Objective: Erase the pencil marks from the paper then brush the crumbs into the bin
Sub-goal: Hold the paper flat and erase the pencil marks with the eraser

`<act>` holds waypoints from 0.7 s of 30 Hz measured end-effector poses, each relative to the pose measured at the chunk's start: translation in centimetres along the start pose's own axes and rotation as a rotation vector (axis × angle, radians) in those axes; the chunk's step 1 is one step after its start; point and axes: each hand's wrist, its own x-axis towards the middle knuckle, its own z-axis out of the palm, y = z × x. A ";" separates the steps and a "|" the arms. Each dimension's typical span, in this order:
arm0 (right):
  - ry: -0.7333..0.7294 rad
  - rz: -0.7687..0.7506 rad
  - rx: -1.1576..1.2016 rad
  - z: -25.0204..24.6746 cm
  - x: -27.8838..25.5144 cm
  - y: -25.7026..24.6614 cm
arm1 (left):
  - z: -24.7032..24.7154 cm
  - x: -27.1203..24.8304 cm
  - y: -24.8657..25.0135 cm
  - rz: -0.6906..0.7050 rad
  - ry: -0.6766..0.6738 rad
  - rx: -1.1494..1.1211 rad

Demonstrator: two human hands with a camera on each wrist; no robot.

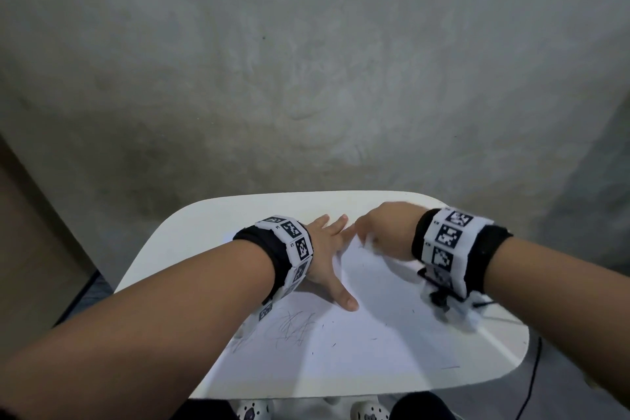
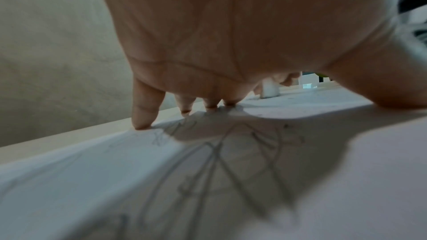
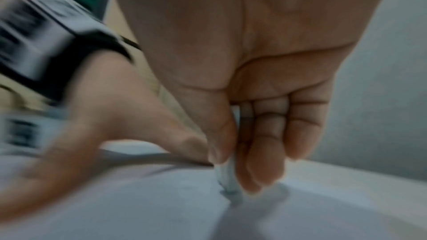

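A white sheet of paper (image 1: pixel 358 344) lies on the small white table (image 1: pixel 211 215). Grey pencil scribbles (image 1: pixel 295 326) mark its near left part, and they show blurred in the left wrist view as pencil scribbles (image 2: pixel 219 161). My left hand (image 1: pixel 329 259) lies flat with spread fingers, pressing the paper's far left part. My right hand (image 1: pixel 378 232) pinches a white eraser (image 3: pixel 227 180) between thumb and fingers, its tip down on the paper's far edge, blurred by motion. Small dark crumbs (image 1: pixel 373 339) lie scattered over the sheet. No bin is in view.
A grey concrete wall (image 1: pixel 306 62) rises right behind the table. A black cable (image 1: pixel 531 382) hangs off the table's right side. My shoes (image 1: pixel 370 413) show below the near edge. A brown panel (image 1: pixel 30 232) stands at the left.
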 end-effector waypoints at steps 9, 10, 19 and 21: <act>0.008 -0.017 -0.012 0.6 0.7 -0.6 | 0.3 0.3 -0.2 -0.002 0.014 -0.004; -0.002 -0.037 0.021 0.5 0.6 -0.8 | 0.3 0.3 -0.3 -0.001 0.017 -0.003; -0.059 -0.009 0.085 0.0 0.8 -0.5 | 0.5 0.6 -0.5 0.000 0.020 -0.018; -0.012 0.116 0.056 -0.6 1.2 1.4 | 0.4 0.4 -0.4 -0.009 0.021 0.011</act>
